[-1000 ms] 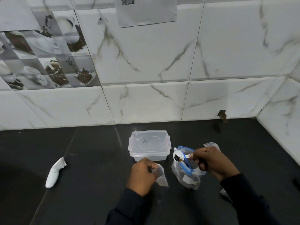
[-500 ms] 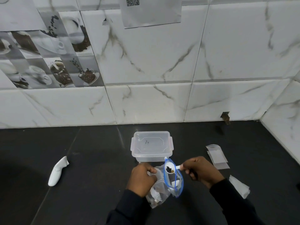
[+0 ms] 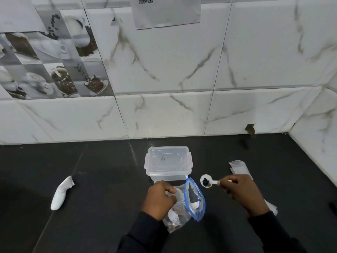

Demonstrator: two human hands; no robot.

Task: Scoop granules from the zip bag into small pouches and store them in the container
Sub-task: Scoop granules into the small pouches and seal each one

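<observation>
A clear zip bag (image 3: 194, 201) with a blue rim lies open on the black counter in front of me. My left hand (image 3: 159, 199) is closed on a small clear pouch (image 3: 176, 195) beside the bag's mouth. My right hand (image 3: 240, 191) pinches the handle of a white scoop (image 3: 207, 181) that carries a few dark granules, held above and to the right of the bag. Just behind the bag stands a clear lidded container (image 3: 167, 162), closed.
Empty small pouches (image 3: 238, 167) lie on the counter to the right, another (image 3: 271, 208) partly under my right wrist. A white handheld object (image 3: 62, 193) lies to the left. Tiled walls close off the back and right side.
The scoop with granules has moved right, out of the zip bag's mouth. The zip bag has shifted left toward my left hand, which still holds the pouch.
</observation>
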